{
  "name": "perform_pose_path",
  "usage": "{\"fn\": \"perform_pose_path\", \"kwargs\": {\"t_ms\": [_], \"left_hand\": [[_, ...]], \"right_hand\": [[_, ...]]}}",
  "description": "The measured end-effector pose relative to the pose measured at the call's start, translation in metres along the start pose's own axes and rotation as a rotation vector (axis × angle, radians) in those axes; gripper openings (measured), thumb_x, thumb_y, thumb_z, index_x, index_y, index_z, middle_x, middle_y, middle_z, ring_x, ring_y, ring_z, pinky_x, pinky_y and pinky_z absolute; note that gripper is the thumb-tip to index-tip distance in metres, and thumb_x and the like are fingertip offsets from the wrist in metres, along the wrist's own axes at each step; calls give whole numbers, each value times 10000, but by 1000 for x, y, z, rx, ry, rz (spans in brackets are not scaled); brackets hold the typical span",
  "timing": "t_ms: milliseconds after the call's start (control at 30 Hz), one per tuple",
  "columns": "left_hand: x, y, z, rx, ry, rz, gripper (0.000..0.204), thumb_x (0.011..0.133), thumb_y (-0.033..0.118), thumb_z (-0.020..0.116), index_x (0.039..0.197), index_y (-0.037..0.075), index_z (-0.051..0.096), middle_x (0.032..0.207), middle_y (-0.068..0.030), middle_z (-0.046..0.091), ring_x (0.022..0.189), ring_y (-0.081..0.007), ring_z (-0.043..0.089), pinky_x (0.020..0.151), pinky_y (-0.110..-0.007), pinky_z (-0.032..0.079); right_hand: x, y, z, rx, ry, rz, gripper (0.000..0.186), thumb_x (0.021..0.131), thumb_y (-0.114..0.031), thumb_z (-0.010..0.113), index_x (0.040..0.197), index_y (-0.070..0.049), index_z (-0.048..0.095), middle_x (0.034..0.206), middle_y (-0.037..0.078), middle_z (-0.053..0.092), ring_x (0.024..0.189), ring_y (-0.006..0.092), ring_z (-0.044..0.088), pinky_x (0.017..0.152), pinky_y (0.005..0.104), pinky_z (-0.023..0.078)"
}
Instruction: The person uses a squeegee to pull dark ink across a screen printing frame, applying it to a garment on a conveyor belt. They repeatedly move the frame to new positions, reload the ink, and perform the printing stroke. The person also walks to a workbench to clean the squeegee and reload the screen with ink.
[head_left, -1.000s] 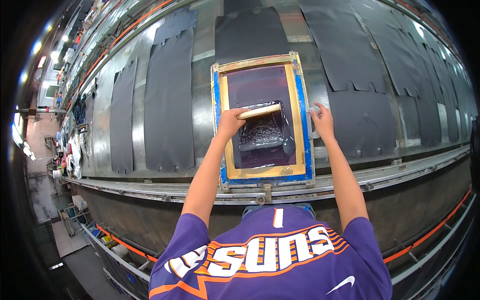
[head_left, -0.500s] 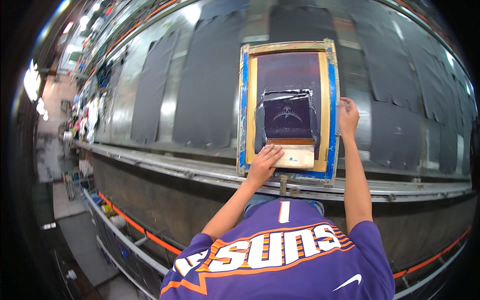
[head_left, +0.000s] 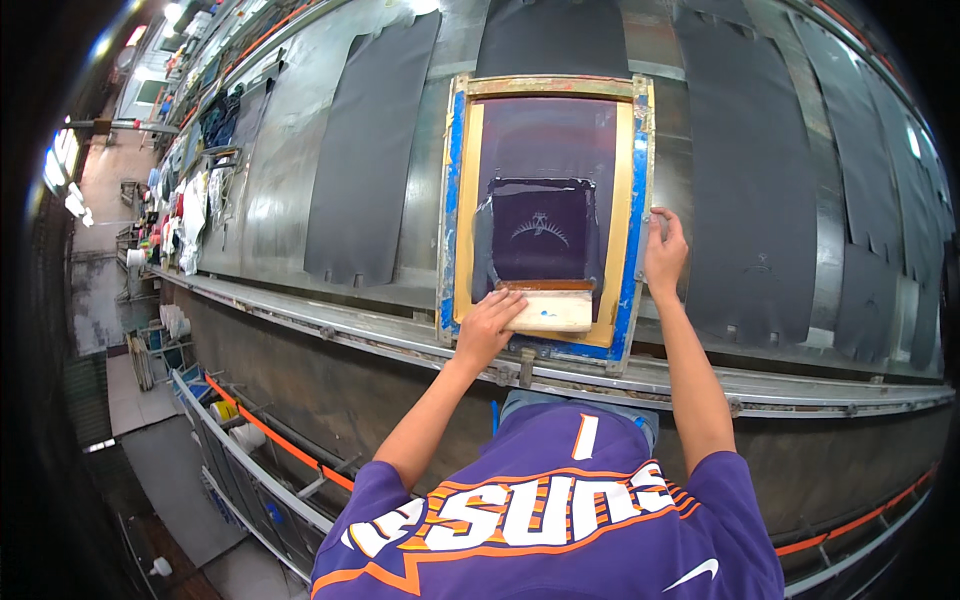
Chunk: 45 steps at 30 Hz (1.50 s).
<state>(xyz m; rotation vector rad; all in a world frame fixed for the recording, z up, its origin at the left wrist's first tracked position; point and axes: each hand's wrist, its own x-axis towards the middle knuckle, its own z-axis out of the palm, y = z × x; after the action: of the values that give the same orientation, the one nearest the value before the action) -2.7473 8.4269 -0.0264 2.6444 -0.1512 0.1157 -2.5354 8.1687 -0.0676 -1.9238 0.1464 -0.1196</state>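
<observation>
Apparently palm-down, the left hand holds the squeegee.

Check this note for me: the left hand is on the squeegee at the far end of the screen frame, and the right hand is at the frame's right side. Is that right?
Not quite: the squeegee under the left hand is at the near end of the screen frame, as the head view shows. The right hand is indeed at the frame's right side.

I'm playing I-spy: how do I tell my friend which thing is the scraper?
Find the long metal table, then the blue-edged frame lying on it. Near the frame's bottom end, the left hand holds the scraper. It's the only pale block there, with a brown strip along its far edge.
</observation>
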Motion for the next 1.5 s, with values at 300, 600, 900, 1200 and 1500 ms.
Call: {"fn": "perform_pose_path", "kwargs": {"t_ms": [300, 600, 900, 1200, 1500], "left_hand": [[-26, -37, 1, 26, 3, 41, 571, 716, -44, 700, 1258, 134, 689, 1331, -41, 662, 1275, -286, 589, 1103, -447, 454], [180, -94, -50, -130, -220, -116, 496, 734, -45, 733, 1194, 140, 727, 1177, -71, 728, 1081, -269, 695, 927, -347, 572], [69, -77, -6, -54, -76, 41, 525, 651, -75, 747, 1142, 111, 743, 1209, -75, 719, 1181, -272, 657, 1014, -383, 528], [185, -100, -34, -190, -58, -71, 451, 710, -38, 750, 1124, 141, 762, 1158, -92, 731, 1070, -265, 703, 943, -347, 563], [60, -68, -5, -72, -69, 18, 419, 708, -78, 675, 1072, 109, 767, 1146, -64, 737, 1109, -255, 686, 980, -368, 542]], "right_hand": [[3, 14, 16, -172, -61, 73, 230, 971, -203, 623, 1134, -51, 682, 735, 112, 618, 664, 235, 554, 686, 379, 466], [20, -104, 46, -733, -471, -570, 423, 783, -193, 796, 1194, -130, 716, 1110, 35, 684, 1078, 269, 583, 914, 424, 491], [-90, -46, 34, -624, -535, -506, 439, 658, -60, 801, 1087, -110, 722, 1094, 17, 662, 993, 252, 606, 853, 391, 497], [22, -73, 68, -578, -482, -562, 442, 682, -44, 778, 1117, -96, 725, 1129, 67, 703, 1028, 284, 612, 912, 410, 505], [-104, -31, 28, -533, -544, -466, 486, 628, -28, 790, 1104, -85, 708, 1157, 53, 661, 1064, 280, 611, 905, 408, 515]]}}
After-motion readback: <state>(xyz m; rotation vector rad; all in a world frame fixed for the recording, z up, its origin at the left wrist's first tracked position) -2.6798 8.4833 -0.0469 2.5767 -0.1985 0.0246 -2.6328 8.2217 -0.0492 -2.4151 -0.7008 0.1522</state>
